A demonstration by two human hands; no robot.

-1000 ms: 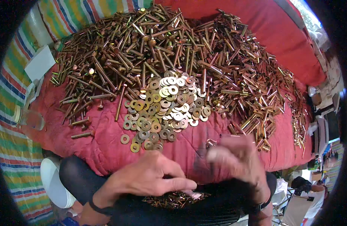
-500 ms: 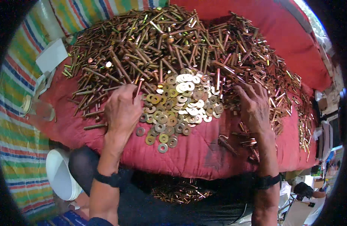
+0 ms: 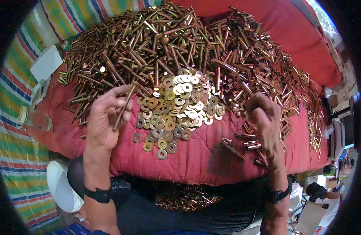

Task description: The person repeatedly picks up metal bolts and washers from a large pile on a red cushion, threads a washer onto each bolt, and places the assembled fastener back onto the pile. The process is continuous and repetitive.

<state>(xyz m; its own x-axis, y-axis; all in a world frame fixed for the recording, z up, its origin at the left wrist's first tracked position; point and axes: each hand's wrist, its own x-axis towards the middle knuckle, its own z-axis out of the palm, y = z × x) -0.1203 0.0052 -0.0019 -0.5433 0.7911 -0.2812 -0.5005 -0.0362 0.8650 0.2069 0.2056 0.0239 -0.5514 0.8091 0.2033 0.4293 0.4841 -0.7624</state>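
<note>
My left hand (image 3: 102,123) grips a long bolt (image 3: 125,106) between thumb and fingers, its head tilted up and away from me. A heap of flat washers (image 3: 174,109) lies to the right of that hand, on the red padded cloth (image 3: 188,164). Behind the washers rises a big pile of similar bolts (image 3: 141,47). My right hand (image 3: 264,119) hangs over the right side with its fingers curled in; whatever they may hold is hidden. Below and around it are thin metal sleeves (image 3: 253,145), part of a larger pile of sleeves (image 3: 262,74).
Sleeves (image 3: 232,149) lie apart near the cloth's front edge. More metal parts (image 3: 186,197) sit below that edge, between my legs. A clear jar (image 3: 39,120) and a white box (image 3: 47,62) stand at left, a white bucket (image 3: 63,186) at lower left.
My left hand has drawn back toward me and left, turning palm inward with the bolt lifted clear of the pile. My right hand's fingers have curled in. The view has shifted slightly.
</note>
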